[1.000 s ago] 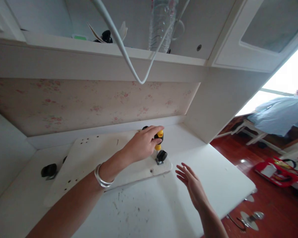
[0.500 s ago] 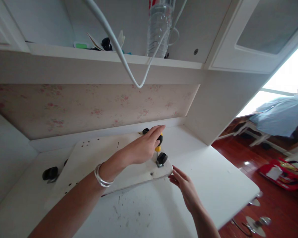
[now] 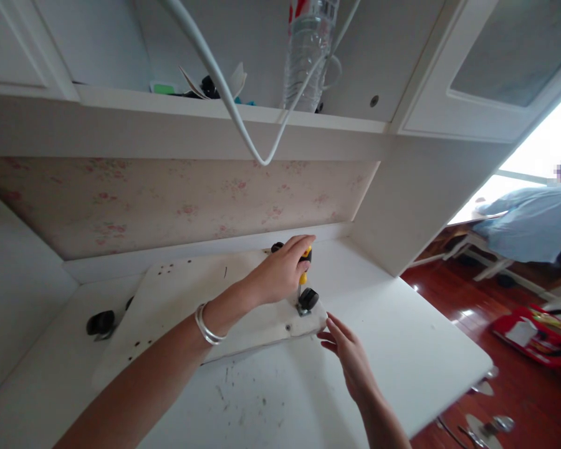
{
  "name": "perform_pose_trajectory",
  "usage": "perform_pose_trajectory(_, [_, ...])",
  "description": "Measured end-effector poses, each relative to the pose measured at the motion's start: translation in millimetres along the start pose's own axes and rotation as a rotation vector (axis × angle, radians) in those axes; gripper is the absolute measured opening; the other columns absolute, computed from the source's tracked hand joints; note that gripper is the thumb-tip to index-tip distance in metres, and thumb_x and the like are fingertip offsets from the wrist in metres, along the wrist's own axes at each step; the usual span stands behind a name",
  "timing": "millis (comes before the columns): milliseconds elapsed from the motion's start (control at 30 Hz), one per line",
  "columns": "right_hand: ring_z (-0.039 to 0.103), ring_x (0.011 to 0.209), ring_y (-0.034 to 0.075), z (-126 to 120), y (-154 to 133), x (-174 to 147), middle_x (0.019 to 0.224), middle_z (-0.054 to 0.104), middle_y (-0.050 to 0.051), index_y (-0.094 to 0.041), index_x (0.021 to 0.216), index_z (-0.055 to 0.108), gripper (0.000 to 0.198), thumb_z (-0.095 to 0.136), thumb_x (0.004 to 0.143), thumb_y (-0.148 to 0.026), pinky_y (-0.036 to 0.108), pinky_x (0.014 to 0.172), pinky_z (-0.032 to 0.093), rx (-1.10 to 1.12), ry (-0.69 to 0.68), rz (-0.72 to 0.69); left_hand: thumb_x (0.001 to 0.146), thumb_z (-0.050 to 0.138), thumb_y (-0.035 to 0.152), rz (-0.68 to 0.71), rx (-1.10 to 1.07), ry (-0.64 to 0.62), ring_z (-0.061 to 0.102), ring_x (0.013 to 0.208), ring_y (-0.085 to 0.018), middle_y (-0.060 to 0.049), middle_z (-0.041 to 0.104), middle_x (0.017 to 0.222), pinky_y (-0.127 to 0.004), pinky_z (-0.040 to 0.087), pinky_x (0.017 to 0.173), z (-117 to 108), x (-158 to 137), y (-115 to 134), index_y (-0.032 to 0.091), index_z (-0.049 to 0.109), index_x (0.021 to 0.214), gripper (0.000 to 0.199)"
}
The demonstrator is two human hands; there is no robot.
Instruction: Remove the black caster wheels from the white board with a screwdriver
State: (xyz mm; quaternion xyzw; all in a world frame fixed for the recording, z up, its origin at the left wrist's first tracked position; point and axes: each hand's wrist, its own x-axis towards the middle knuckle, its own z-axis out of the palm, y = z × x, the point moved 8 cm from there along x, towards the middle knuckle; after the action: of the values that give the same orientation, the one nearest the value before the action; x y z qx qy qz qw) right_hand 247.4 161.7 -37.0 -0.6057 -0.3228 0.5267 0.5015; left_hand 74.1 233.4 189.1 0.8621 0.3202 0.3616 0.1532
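A white board (image 3: 191, 299) lies on the white desk with black caster wheels on its upper face. My left hand (image 3: 280, 274), with silver bangles on the wrist, is closed round the handle of a yellow and black screwdriver (image 3: 303, 278). The screwdriver stands nearly upright, its shaft running down to the metal plate of the near right caster (image 3: 308, 300). My right hand (image 3: 343, 349) pinches the board's right front corner. Another caster (image 3: 100, 323) is at the left end, and one more (image 3: 277, 247) shows partly behind my left hand.
Overhead, a shelf (image 3: 215, 111) holds a clear plastic bottle (image 3: 307, 62) and small items, with a white cable (image 3: 257, 153) hanging in front. Dark smudges mark the desk (image 3: 378, 349). At right, a person in light blue (image 3: 537, 218) leans over; a red bag (image 3: 537, 333) lies on the floor.
The view has shifted slightly, so most things appear a little further right. My left hand stays on the screwdriver at the same caster, and my right hand still holds the board's corner.
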Motion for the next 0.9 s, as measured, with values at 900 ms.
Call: perform_pose_trajectory(900, [0.067, 0.082, 0.022, 3.7, -3.2, -5.1, 0.092, 0.073, 0.006, -0.018, 0.122, 0.064, 0.061, 0.068, 0.074, -0.056, 0.035, 0.075, 0.050, 0.049, 0.027, 0.011, 0.092, 0.047, 0.017, -0.051, -0.112, 0.107, 0.048, 0.128, -0.021, -0.012, 0.047, 0.140, -0.039, 0.042, 0.106, 15.0, -1.3, -5.8, 0.023, 0.032, 0.142, 0.052])
